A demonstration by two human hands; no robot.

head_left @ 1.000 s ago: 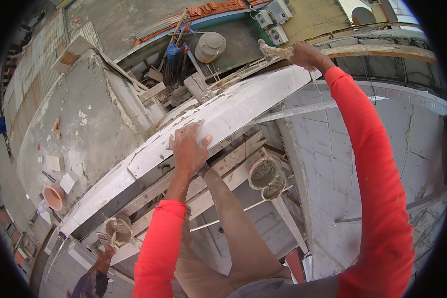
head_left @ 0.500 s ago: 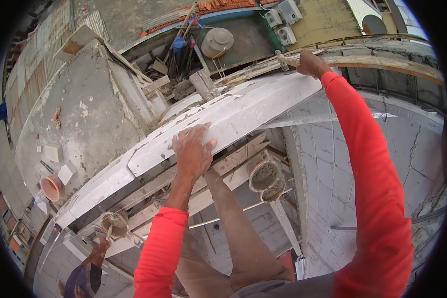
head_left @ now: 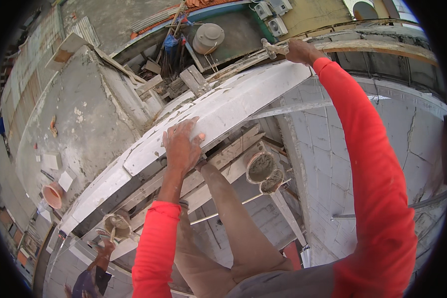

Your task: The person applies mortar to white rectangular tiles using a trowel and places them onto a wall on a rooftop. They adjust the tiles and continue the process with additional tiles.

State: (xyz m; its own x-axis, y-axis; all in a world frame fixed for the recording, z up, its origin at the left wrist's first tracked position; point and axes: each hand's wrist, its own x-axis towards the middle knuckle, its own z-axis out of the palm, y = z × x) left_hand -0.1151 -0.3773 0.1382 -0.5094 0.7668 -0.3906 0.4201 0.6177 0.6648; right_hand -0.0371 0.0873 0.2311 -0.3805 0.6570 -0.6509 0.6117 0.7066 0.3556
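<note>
A row of white, light-weight blocks (head_left: 248, 94) runs diagonally along the top of the wall in front of me. My left hand (head_left: 182, 144) rests on the near edge of a block, its fingers spread and nothing in them. At the far right end of the row, my right hand (head_left: 301, 51) is closed around the handle of a hammer (head_left: 271, 48). The hammer's head looks crusted with grey mortar and is held beside the block's far end, and I cannot tell if it touches.
Below are scaffold planks (head_left: 233, 154) and two buckets of mortar (head_left: 261, 167). At lower left a co-worker's hand (head_left: 104, 248) is at another bucket (head_left: 118, 223). Beyond the wall lie a concrete slab (head_left: 79, 109), an orange bucket (head_left: 53, 193) and a water tank (head_left: 208, 38).
The hammer in my right hand has risen slightly and moved away from the block's end. My left hand stays on the block. The whole view has shifted a little.
</note>
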